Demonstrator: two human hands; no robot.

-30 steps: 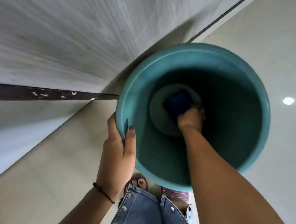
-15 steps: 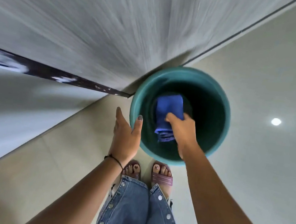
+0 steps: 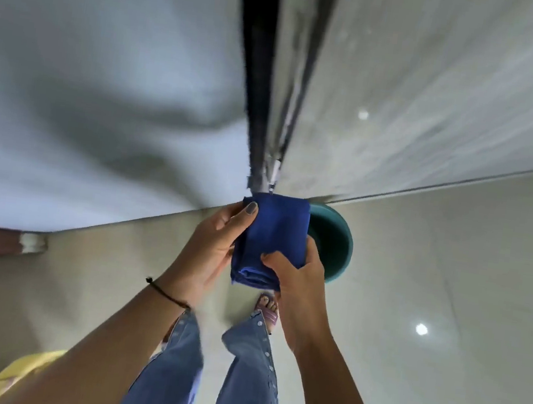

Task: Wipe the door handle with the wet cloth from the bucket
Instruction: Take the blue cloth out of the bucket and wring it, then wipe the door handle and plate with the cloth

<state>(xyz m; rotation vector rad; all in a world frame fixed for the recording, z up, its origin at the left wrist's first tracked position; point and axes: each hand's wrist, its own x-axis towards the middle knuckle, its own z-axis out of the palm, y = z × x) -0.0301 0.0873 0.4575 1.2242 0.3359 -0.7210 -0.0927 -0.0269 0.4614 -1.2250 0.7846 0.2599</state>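
Observation:
A folded blue cloth (image 3: 274,233) is held up in front of me by both hands. My left hand (image 3: 209,252) grips its left side, thumb on the upper corner. My right hand (image 3: 298,280) holds its lower right part, thumb across the front. The teal bucket (image 3: 338,241) stands on the floor behind the cloth, half hidden by it. A dark vertical door edge (image 3: 265,100) runs up from just above the cloth. No door handle is visible.
A grey wood-grain door panel (image 3: 440,106) fills the upper right and a pale wall (image 3: 88,76) the upper left. The glossy tiled floor (image 3: 433,291) spreads below. My jeans and sandalled foot (image 3: 266,308) are under the hands. Something yellow (image 3: 19,369) shows at the lower left.
My right hand has lifted the cloth out of the bucket. My left hand let go of the bucket rim and took hold of the cloth. The view has risen away from the bucket.

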